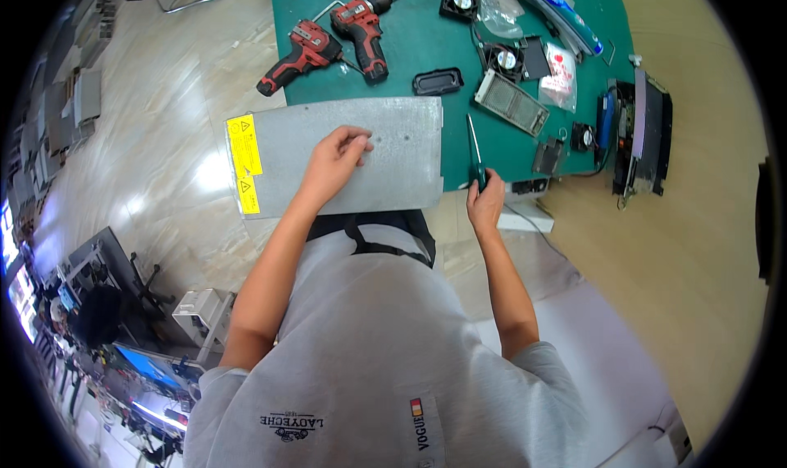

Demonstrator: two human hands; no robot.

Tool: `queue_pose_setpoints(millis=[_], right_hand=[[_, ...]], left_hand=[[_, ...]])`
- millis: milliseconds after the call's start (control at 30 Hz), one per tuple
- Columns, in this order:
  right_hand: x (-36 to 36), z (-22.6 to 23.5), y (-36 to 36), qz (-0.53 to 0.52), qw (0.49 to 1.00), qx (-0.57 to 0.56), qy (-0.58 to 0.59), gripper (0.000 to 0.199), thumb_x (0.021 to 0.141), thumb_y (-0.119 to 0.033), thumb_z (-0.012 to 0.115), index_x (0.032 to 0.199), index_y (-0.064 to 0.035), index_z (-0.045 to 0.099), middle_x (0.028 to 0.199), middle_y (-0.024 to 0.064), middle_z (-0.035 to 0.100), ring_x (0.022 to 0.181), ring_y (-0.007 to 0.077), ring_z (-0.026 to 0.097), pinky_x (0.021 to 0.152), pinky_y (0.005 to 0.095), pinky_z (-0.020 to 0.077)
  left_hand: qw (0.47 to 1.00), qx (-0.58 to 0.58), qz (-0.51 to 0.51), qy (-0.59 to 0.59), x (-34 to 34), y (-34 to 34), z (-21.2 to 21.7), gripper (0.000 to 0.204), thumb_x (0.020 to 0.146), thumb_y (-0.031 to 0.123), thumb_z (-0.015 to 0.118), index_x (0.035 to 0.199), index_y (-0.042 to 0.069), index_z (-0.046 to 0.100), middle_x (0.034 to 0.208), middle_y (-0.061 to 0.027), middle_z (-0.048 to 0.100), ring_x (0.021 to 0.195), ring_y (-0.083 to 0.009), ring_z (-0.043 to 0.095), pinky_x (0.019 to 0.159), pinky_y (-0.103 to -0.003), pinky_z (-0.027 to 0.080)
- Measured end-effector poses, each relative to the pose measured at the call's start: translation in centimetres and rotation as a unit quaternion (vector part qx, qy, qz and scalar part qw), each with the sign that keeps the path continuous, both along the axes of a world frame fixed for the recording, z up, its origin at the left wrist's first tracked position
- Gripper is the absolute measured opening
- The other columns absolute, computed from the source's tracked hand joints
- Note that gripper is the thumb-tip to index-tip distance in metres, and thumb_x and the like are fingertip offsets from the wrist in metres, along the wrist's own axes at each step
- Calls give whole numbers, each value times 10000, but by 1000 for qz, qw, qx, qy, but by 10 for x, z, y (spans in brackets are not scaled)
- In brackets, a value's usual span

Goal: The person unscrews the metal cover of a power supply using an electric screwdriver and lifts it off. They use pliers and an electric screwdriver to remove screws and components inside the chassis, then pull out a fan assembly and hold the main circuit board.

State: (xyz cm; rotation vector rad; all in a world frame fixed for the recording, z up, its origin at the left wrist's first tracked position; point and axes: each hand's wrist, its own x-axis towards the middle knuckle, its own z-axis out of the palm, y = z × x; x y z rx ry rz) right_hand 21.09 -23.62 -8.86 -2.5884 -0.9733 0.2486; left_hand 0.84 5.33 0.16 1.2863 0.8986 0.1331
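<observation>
A flat grey metal case [402, 177] with yellow warning labels [245, 152] along its left end lies in front of me, partly on the green table. My left hand [336, 158] is over the middle of its top face, fingers curled and drawn together. Whatever they may pinch is too small to make out, and I cannot tell whether they touch the metal. To the right of the case, my right hand [487, 202] grips a screwdriver [475, 150] by its dark green handle. The thin shaft points away from me, over the table.
Two red-and-black cordless drills [361, 34] lie at the far left of the green table [393, 66]. Beyond the case sits a small black tray [438, 81]. Farther right are a grey perforated metal box [511, 103], small fans [502, 60] and plastic bags [559, 79].
</observation>
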Motion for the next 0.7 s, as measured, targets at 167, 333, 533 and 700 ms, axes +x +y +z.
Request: queue_pose_setpoints(millis=[167,333,533,700], right_hand=[[34,-3,31,102,988,8,-114,415,822,-116,648,1187,19,507,1089,216,574,1044,356,542,911,437,409],[70,29,176,90,987,86,105,382,907,-260,561,1146,36,524,944,206,644,869,392,630,769,465,492],[67,-39,376,155,973,-58,162,868,797,-573,638,1235,154,460,1199,328,568,1119,408,585,950,429,458],[-5,-22,385,83,995,-7,-49,609,804,-413,676,1112,89,517,1168,269,521,1112,422,522,938,465,449]], left_hand=[[993,25,85,75,-61,-10,29,264,973,205,537,1113,-6,613,941,-76,677,740,-76,578,619,-217,460],[964,-21,253,82,-127,-69,29,261,976,212,530,1106,2,614,944,-74,674,707,-75,566,596,-207,448],[928,-37,361,82,-156,-132,22,252,981,192,527,1120,-4,605,936,-78,678,706,-81,571,601,-212,452],[901,-22,422,94,-183,-162,29,239,985,173,522,1118,-9,600,936,-92,679,705,-88,576,602,-218,458]])
